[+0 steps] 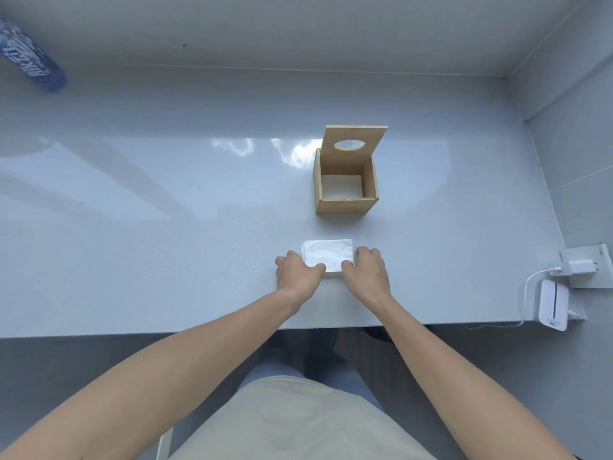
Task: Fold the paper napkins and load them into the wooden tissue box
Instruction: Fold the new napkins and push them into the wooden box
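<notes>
Head view: left hand (pixel 298 272) and right hand (pixel 366 270) clasp the sides of a folded napkin stack (pixel 328 257) on the surface (pixel 166 227), near the open wooden tissue box (pixel 346 204).

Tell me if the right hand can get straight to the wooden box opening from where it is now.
Probably yes. The right hand rests on the napkin stack, the wooden box stands just beyond it with its lid tipped back, and bare counter lies between.
</notes>
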